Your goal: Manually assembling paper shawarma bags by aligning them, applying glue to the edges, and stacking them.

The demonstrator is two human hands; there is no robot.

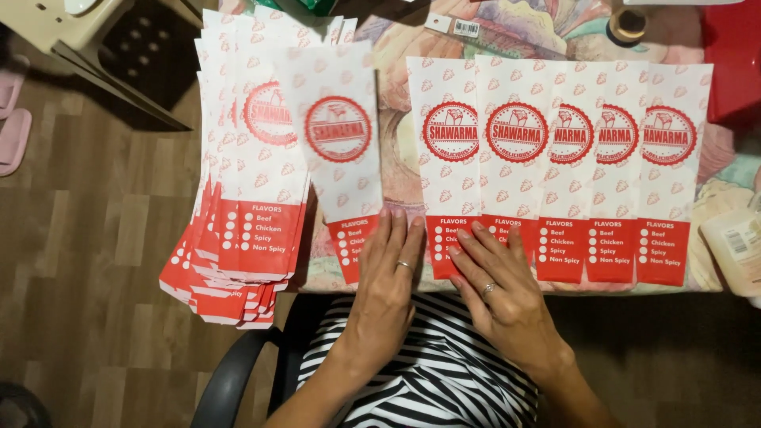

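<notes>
My left hand point(390, 273) lies flat, fingers together, with its fingertips on the bottom of a single white and red paper bag point(337, 150) that sits tilted between a stack and a row. My right hand point(495, 285) rests flat on the lower red edge of the leftmost bag of a row of overlapping bags point(555, 158) spread across the table. A thick fanned stack of the same bags point(246, 182) lies to the left, overhanging the table's edge. Both hands wear a ring.
The table has a patterned cloth point(396, 178). A red box point(733, 55) stands at the back right, a roll of tape point(628, 24) behind the row, a pale bottle point(737, 250) at the right edge. A plastic chair point(95, 40) stands on the wood floor at upper left.
</notes>
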